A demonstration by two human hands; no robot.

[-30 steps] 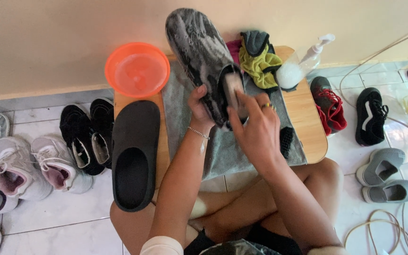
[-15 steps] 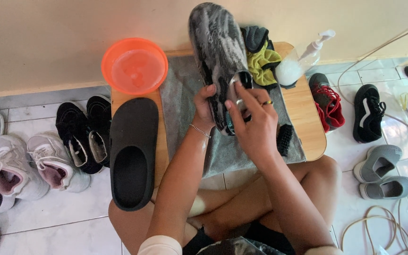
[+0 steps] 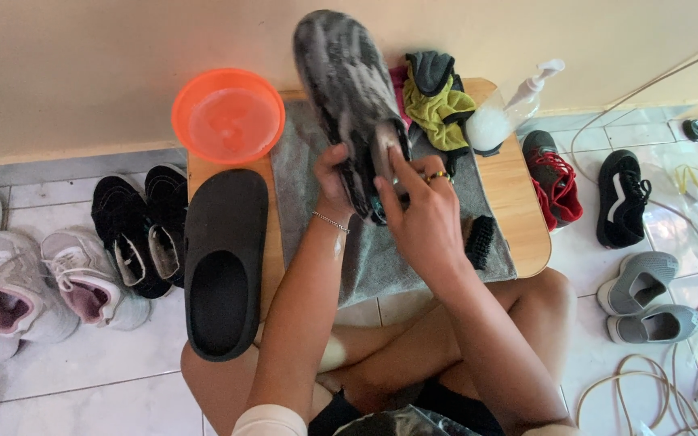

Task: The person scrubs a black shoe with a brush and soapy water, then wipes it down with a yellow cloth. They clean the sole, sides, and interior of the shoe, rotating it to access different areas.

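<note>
I hold a dark slip-on shoe (image 3: 341, 73) covered in grey-white soap foam, sole side towards me, over a grey towel (image 3: 365, 258) on a low wooden table (image 3: 519, 202). My left hand (image 3: 334, 178) grips its heel end from the left. My right hand (image 3: 422, 210), with a ring on one finger, presses a pale object against the shoe's lower part; I cannot tell what the object is. The matching black shoe (image 3: 224, 258) lies on the table's left side, opening up.
An orange basin (image 3: 228, 113) of water stands at the table's back left. Coloured cloths (image 3: 438, 101), a white pump bottle (image 3: 510, 109) and a black brush (image 3: 480, 241) lie to the right. Pairs of shoes line the tiled floor on both sides; cables (image 3: 656, 387) coil at right.
The foamy shoe has been lifted and tilted further away from me. My right hand has slid from its middle down towards its heel end, fingers now flatter against it.
</note>
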